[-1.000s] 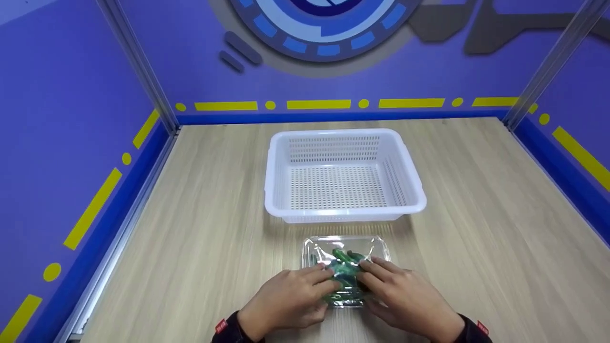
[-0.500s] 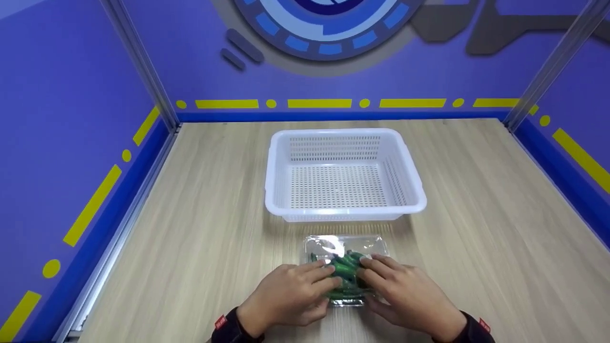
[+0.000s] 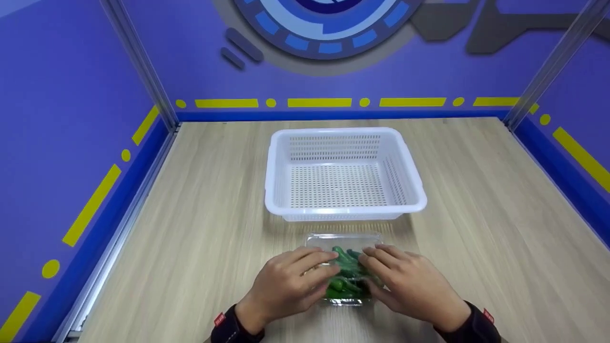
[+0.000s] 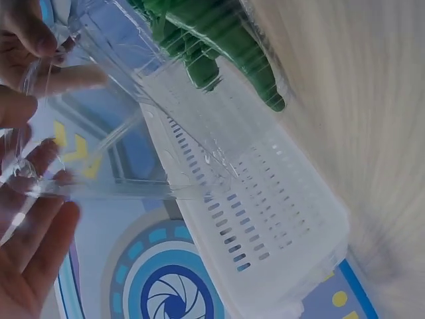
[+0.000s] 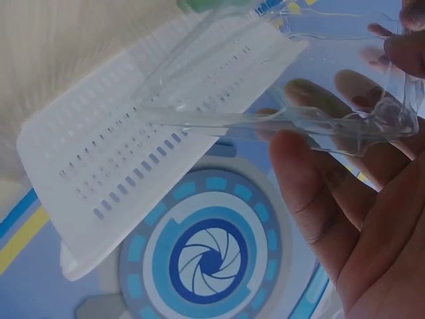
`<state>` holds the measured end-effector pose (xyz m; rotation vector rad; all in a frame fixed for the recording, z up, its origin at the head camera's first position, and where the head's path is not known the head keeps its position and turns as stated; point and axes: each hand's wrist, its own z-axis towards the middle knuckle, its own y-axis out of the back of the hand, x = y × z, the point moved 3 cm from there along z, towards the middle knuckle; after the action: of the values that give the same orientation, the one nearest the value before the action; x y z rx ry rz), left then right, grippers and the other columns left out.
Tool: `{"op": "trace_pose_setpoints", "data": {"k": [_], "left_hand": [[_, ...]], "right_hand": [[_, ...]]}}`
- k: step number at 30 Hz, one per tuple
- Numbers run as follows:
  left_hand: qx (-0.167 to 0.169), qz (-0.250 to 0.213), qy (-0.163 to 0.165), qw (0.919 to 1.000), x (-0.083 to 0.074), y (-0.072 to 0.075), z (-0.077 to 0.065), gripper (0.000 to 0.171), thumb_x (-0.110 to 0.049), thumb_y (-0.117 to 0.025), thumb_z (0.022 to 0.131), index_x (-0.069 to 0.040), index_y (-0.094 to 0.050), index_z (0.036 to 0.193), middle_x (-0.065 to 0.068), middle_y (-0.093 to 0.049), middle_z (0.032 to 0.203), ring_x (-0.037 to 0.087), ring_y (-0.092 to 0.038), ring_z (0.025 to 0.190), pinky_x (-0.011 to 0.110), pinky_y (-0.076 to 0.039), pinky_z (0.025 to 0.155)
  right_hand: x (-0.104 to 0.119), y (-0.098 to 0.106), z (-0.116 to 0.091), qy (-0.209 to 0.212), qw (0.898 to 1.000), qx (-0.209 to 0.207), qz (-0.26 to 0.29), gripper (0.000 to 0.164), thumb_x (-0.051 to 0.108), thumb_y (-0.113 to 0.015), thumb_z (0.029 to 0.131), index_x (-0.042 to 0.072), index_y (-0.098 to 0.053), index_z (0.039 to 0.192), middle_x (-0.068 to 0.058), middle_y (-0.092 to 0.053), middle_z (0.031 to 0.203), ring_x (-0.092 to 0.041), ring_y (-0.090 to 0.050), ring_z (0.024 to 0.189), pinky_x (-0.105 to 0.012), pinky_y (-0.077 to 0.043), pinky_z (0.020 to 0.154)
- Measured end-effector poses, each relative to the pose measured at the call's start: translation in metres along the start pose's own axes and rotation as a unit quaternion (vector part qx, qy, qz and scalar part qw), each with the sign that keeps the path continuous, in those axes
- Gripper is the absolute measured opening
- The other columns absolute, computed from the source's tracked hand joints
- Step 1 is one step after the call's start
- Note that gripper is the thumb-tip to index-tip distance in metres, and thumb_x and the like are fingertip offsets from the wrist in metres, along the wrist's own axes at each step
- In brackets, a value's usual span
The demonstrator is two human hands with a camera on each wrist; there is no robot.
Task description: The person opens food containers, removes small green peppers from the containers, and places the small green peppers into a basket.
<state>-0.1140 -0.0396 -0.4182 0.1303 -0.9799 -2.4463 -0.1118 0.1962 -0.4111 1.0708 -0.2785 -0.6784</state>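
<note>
A clear plastic box (image 3: 347,302) holding several green peppers (image 3: 340,286) stands near the front of the table. Its clear lid (image 3: 318,241) is raised at the near side and tilts back toward the basket. My left hand (image 3: 291,282) holds the lid's left part, fingers on top and thumb beneath. On the right part, my right hand (image 3: 405,283) holds it in the same way. Both wrist views show the lid's transparent edge (image 4: 119,188) between thumb and fingers. Long, tapered peppers (image 4: 219,33) appear at the top of the left wrist view.
A white perforated basket (image 3: 345,210) stands just behind the box on the wooden table (image 3: 214,190). Blue-purple panels (image 3: 62,119) with yellow marks enclose the table at the back and both sides.
Both hands have moved slightly up and away from the front, and the lid's near edge has come up off the box. The basket has stayed in place.
</note>
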Motion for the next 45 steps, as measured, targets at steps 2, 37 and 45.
{"op": "trace_pose_setpoints", "data": {"k": [2, 37, 45], "left_hand": [[-0.036, 0.019, -0.051, 0.9979, -0.007, 0.001, 0.003, 0.013, -0.023, -0.073, 0.085, -0.023, -0.077, 0.098, -0.006, -0.074, 0.113, 0.012, -0.07, 0.102, 0.023, -0.057, 0.087], [0.232, -0.008, -0.071, 0.9702, -0.042, -0.035, -0.012, 0.029, -0.025, -0.059, 0.101, -0.029, -0.066, 0.128, -0.017, -0.065, 0.124, 0.005, -0.061, 0.101, 0.018, -0.051, 0.074], [0.222, -0.035, -0.058, 0.9727, -0.036, -0.03, -0.016, 0.028, -0.023, -0.061, 0.099, -0.03, -0.068, 0.125, -0.019, -0.066, 0.121, 0.004, -0.062, 0.103, 0.018, -0.052, 0.079]], "right_hand": [[-0.002, 0.001, 0.001, -0.003, 1.0, 0.001, 0.001, 0.041, 0.028, -0.081, 0.078, 0.012, -0.068, 0.115, -0.002, -0.073, 0.107, -0.021, -0.073, 0.095, -0.036, -0.062, 0.074], [-0.027, 0.008, 0.025, -0.054, 0.995, -0.056, -0.063, 0.046, 0.023, -0.026, 0.111, 0.006, -0.06, 0.136, -0.006, -0.073, 0.109, -0.023, -0.074, 0.088, -0.037, -0.058, 0.06], [-0.03, 0.009, 0.025, -0.066, 0.993, -0.071, -0.067, 0.044, 0.018, -0.026, 0.111, 0.006, -0.059, 0.137, -0.008, -0.075, 0.098, -0.021, -0.07, 0.071, -0.036, -0.054, 0.051]]}}
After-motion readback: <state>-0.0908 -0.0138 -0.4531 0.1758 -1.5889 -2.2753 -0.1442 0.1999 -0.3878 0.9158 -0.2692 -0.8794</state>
